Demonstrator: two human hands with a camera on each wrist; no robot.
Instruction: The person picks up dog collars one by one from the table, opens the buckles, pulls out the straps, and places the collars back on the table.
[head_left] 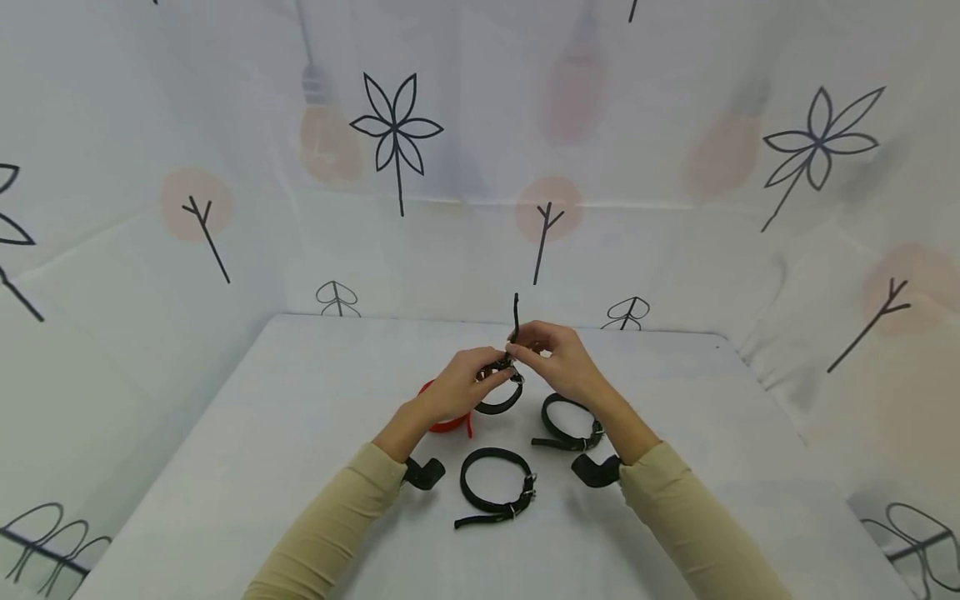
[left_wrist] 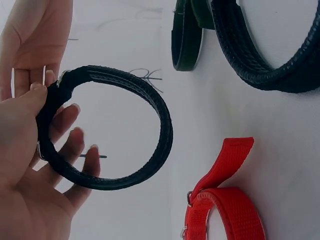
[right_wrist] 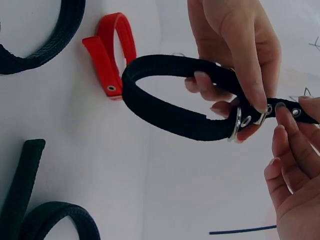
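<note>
A black collar [head_left: 498, 408] with metal eyelets is held above the white table, its band forming a loop. My left hand [head_left: 457, 387] grips it by the buckle [right_wrist: 262, 117], with thumb and fingers on either side of the band; a metal D-ring [right_wrist: 235, 125] sits beside that buckle. The collar's punched free end is pinched between thumb and fingers of my right hand [right_wrist: 300, 195], its tip standing upward in the head view. Behind my left hand lies a red collar [head_left: 448, 427], partly hidden, its short tail showing.
Two more black collars lie buckled into loops on the table [head_left: 300, 467]: one collar [head_left: 570, 444] near my right wrist, another collar [head_left: 495, 452] nearer me, between the forearms. A patterned white cloth [head_left: 465, 250] hangs behind and at both sides.
</note>
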